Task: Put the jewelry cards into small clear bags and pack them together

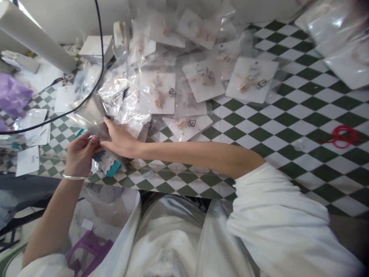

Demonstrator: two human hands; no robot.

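My left hand point(81, 152), with a silver bangle at the wrist, is closed in a pinch at the near edge of a clear plastic bag point(91, 113). My right hand point(122, 138) reaches across from the right and grips the same bag, thumb and forefinger on its side. Glare on the film blurs what the bag contains. Just beneath both hands lies a white and teal printed card point(111, 165) with a scalloped edge, partly covered by them. Beyond the right hand, a white card point(164, 86) with gold-coloured jewellery sits in a clear sleeve.
Several more bagged jewellery cards point(252, 79) cover the back of the checkered table point(230, 127). A black cable point(100, 57) arches over the left side, near a white post point(37, 36). Red cord point(344, 136) lies at right. A purple bag point(89, 250) hangs below the table edge.
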